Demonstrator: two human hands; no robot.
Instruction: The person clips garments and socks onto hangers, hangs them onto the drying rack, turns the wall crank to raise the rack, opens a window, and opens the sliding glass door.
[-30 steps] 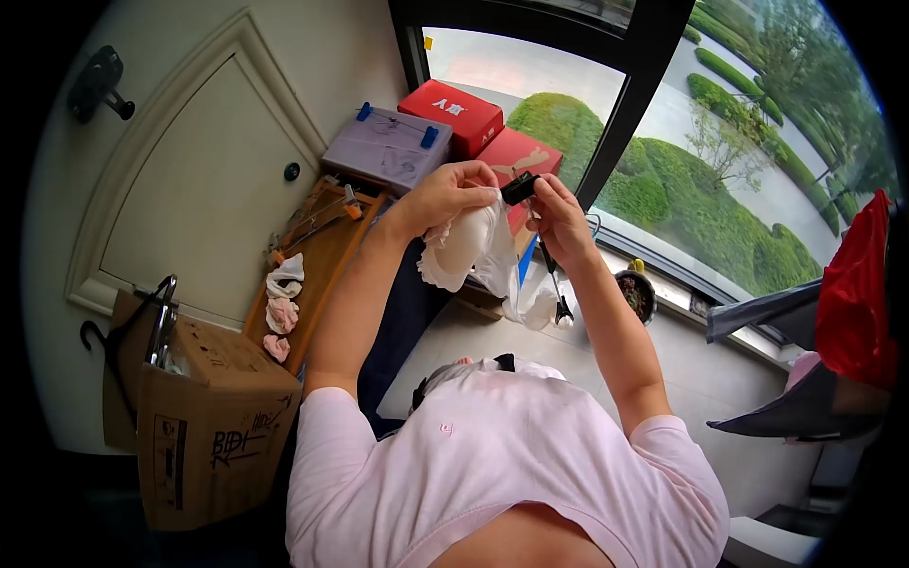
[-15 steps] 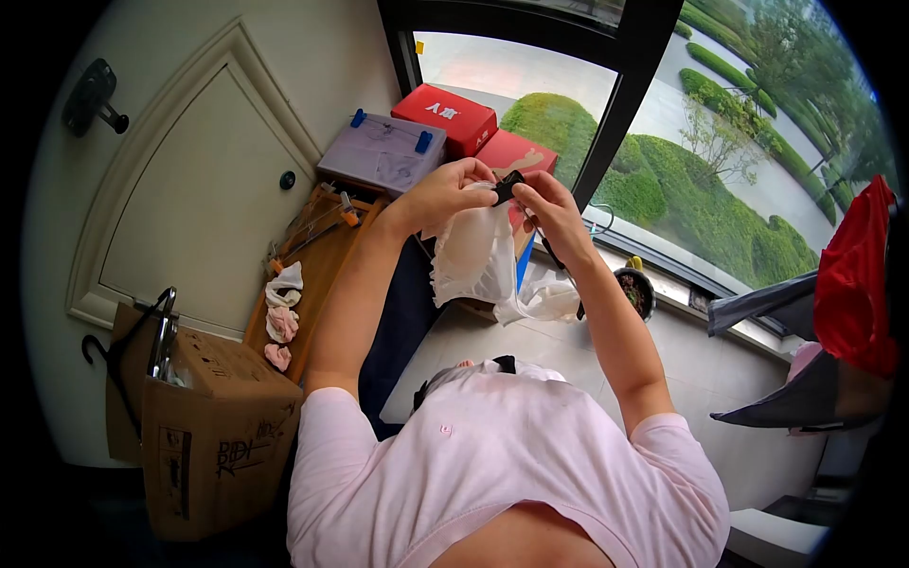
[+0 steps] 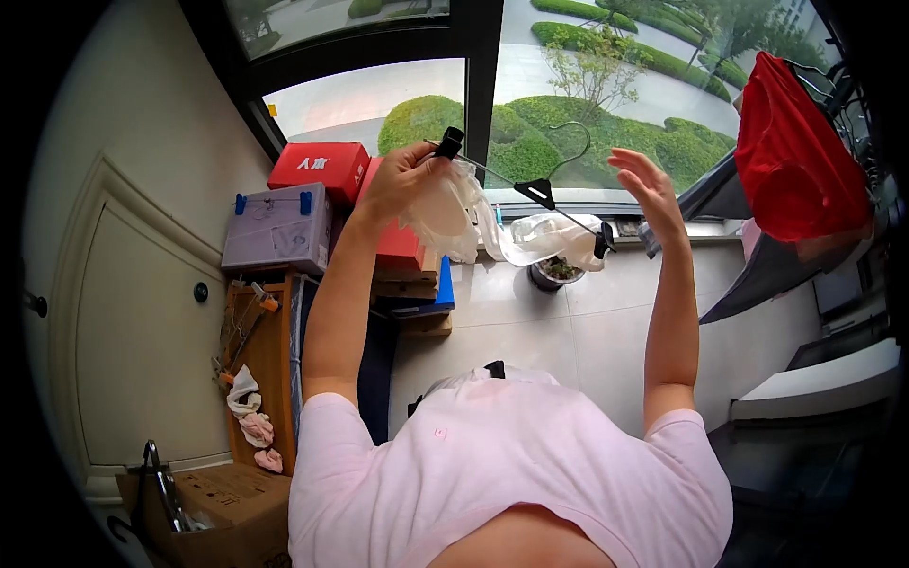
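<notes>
A clip hanger [image 3: 537, 192] with a metal bar, a hook and black clips hangs in front of the window, slanting down to the right. At its upper left end, my left hand [image 3: 405, 178] is closed on it beside a black clip [image 3: 450, 143]. From the hanger droops a white bra [image 3: 443, 213], one side below my left hand and the other side near the black clip [image 3: 604, 240] at the right end. My right hand [image 3: 648, 182] is raised right of the hanger, fingers apart, touching nothing.
Red shoe boxes [image 3: 317, 165] and a lilac box [image 3: 276, 227] are stacked at left. Small cloths [image 3: 254, 426] lie on a wooden stand [image 3: 270, 346]. A potted plant [image 3: 557, 274] stands by the window. Red laundry [image 3: 793, 156] hangs at right; a cardboard box [image 3: 232, 506] is lower left.
My right hand has let go and moved right, opening. My left hand now holds the hanger's left end, and the hanger shows stretched out with the bra. The view has turned right.
</notes>
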